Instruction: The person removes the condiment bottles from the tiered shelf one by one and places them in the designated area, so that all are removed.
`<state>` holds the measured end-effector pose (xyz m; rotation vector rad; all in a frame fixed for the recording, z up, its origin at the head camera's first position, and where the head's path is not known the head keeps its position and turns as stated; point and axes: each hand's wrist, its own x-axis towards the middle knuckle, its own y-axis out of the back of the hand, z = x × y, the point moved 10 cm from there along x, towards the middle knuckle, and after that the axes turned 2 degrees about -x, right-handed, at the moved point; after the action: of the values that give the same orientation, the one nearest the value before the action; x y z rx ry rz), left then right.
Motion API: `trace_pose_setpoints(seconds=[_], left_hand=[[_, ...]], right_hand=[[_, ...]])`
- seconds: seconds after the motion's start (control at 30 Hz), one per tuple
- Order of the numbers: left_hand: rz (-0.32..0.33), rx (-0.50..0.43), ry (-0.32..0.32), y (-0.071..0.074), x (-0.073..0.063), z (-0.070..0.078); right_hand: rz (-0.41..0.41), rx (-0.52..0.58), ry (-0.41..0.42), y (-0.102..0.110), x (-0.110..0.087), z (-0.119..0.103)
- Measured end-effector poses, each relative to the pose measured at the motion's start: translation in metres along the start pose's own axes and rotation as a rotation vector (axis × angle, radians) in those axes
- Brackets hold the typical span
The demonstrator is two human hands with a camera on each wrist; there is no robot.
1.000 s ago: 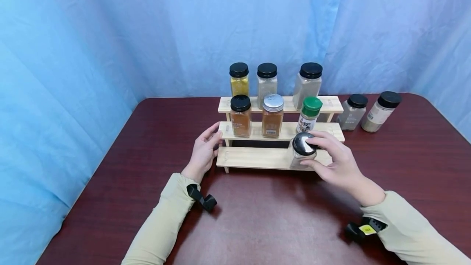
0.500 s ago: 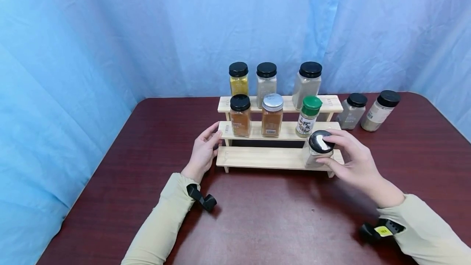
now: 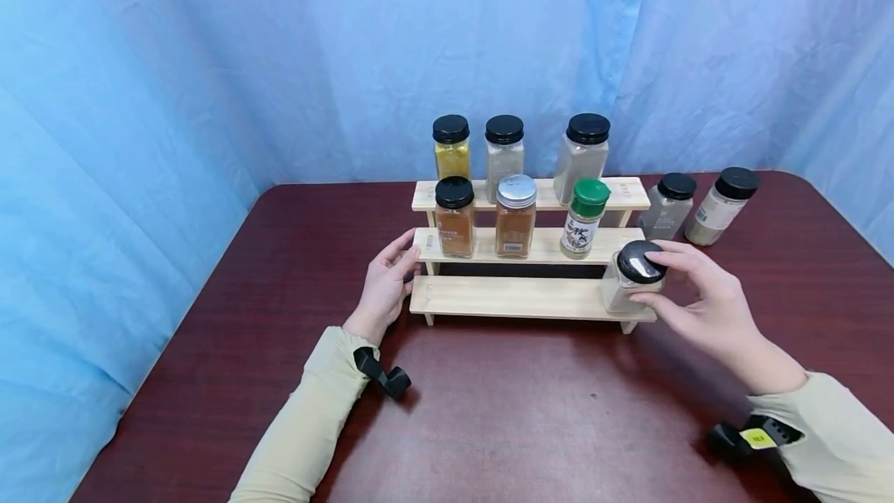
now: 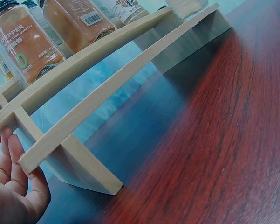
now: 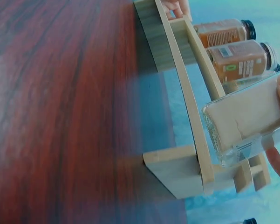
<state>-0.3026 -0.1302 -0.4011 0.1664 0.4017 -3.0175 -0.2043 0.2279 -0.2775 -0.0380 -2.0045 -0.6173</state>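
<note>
My right hand (image 3: pixel 712 309) grips a clear spice jar (image 5: pixel 249 114) with a black lid and pale powder in it. In the head view, the jar stands at the right end of the lowest shelf of a three-tier wooden rack (image 3: pixel 503 297), fingers at its lid and thumb on its side. My left hand (image 3: pixel 384 286) holds the rack's left end, thumb at the middle shelf and fingers curled beneath it in the left wrist view. On the middle shelf are an orange-brown pepper jar (image 3: pixel 455 227), a silver-lidded jar (image 3: pixel 515 223) and a green-capped bottle (image 3: pixel 583 227).
On the top shelf stand a yellow spice jar (image 3: pixel 452 152), a grey-white jar (image 3: pixel 504 157) and a larger pale jar (image 3: pixel 583 157). Two black-lidded jars stand on the table right of the rack, a grey one (image 3: pixel 667 212) and a labelled one (image 3: pixel 719 212). A blue curtain (image 3: pixel 384 45) hangs behind.
My right hand has moved the jar rightward along the lowest shelf, from in front of the green-capped bottle to the shelf's right end. My left hand has stayed at the rack.
</note>
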Motion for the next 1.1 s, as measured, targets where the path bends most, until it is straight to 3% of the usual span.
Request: trace_pose_setpoints(seconds=[0.17,0.5,0.6,0.73,0.83,0.97,1.1], left_hand=[[0.002,0.003,0.0,0.0,0.0,0.0],[0.002,-0.009,0.001,0.0,0.0,-0.001],[-0.003,-0.013,-0.001,-0.001,0.0,-0.001],[-0.008,-0.016,-0.001,-0.002,0.001,0.0],[-0.009,-0.02,0.003,-0.002,0.001,0.0],[-0.014,-0.023,0.005,-0.002,0.001,-0.001],[-0.012,-0.025,0.005,-0.002,0.0,-0.001]], right_hand=[[-0.01,-0.032,-0.048,0.011,-0.002,0.008],[-0.063,-0.02,-0.22,0.039,-0.01,0.038],[-0.114,-0.1,-0.297,0.049,-0.025,0.069],[-0.153,-0.218,-0.393,0.067,-0.057,0.134],[-0.166,-0.319,-0.438,0.082,-0.075,0.168],[-0.173,-0.422,-0.442,0.098,-0.08,0.184],[-0.19,-0.485,-0.433,0.105,-0.07,0.177]])
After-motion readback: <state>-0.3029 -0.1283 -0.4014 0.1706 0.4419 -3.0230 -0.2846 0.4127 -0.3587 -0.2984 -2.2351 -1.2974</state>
